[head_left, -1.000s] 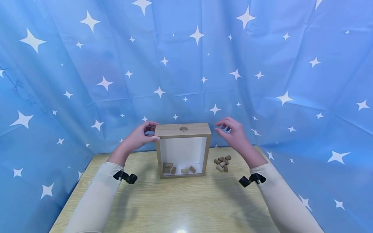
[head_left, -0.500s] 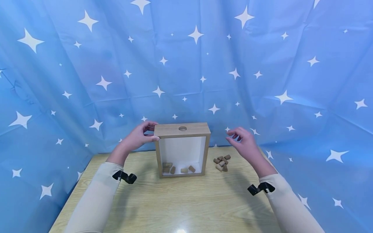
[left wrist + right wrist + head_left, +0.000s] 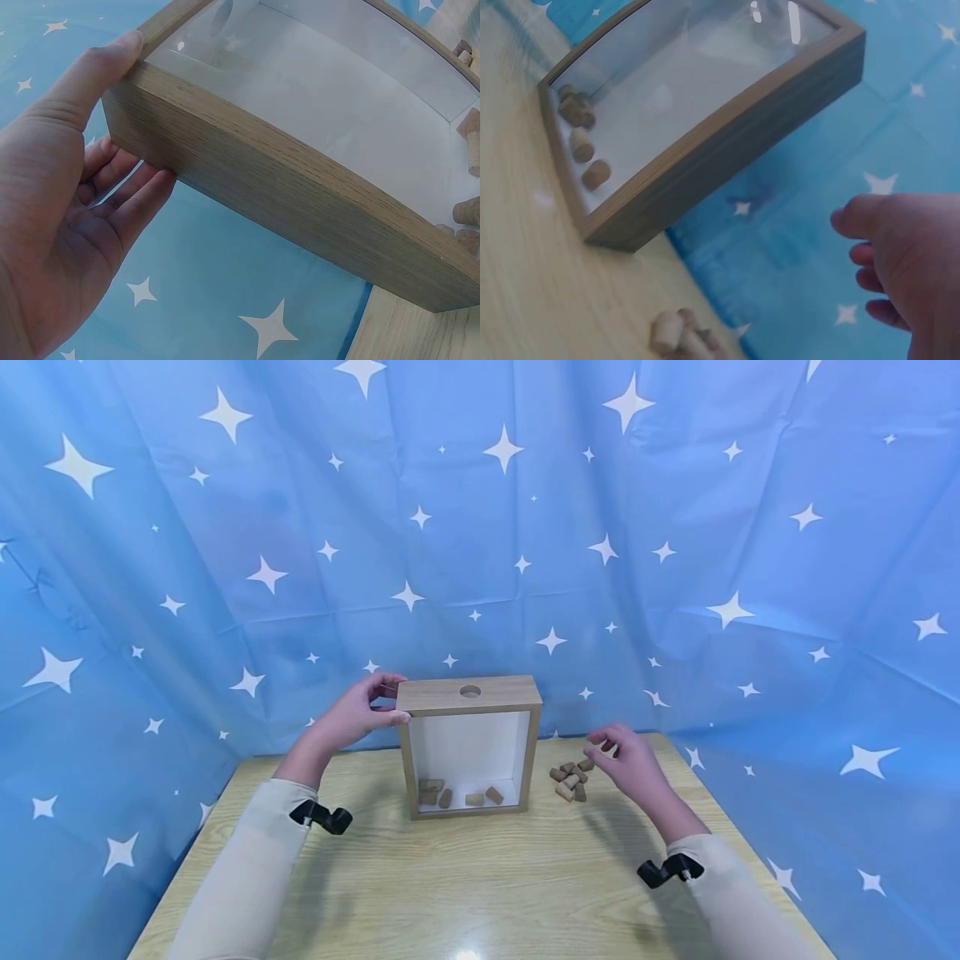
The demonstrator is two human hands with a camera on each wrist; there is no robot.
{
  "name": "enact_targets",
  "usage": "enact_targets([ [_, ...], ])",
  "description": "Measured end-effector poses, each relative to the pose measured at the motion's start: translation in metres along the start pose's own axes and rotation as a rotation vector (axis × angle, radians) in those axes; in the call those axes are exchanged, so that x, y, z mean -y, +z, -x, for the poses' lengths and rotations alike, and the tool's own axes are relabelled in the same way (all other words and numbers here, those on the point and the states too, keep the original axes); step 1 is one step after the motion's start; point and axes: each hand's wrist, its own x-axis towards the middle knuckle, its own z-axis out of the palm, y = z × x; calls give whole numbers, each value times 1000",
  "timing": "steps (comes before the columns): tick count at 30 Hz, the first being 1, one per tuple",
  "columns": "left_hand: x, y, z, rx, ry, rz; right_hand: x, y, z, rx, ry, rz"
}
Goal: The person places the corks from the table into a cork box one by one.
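The left hand (image 3: 352,714) grips the upper left corner of the box (image 3: 470,745), an upright wooden frame with a clear front and a white back. In the left wrist view the thumb (image 3: 97,71) lies along the front top edge while the fingers (image 3: 131,202) curl round behind the side wall, so the corner sits pinched between them. The box stands on the counter (image 3: 465,877), with the round hole (image 3: 470,691) in its top face just beyond the thumb tip, toward the middle of the top board. Four or five corks (image 3: 457,794) lie on the floor of the box, well below the left fingers.

The right hand (image 3: 630,764) hovers low over the counter, apart from the box. Its fingers (image 3: 870,247) are loosely bent and hold nothing. The loose pile of corks (image 3: 572,779) lies on the counter just beside the fingertips, on the side toward the box, between them and the box's right wall. From the head view the fingertips look to be at the nearest cork; whether they touch it cannot be told. In the right wrist view the pile (image 3: 679,334) sits below and ahead of the fingers.

A blue starred cloth (image 3: 675,527) hangs behind both hands and the box.
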Motion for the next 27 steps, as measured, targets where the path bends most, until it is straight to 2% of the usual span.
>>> enact_targets([
  [12,0,1,0,-1,7,4,-29,32,19,48,2,16],
  [21,0,0,0,-5,10,-3,-48,50,28,127,141,-22],
  [27,-2,1,2,-3,6,-9,-55,64,32,148,156,-94],
])
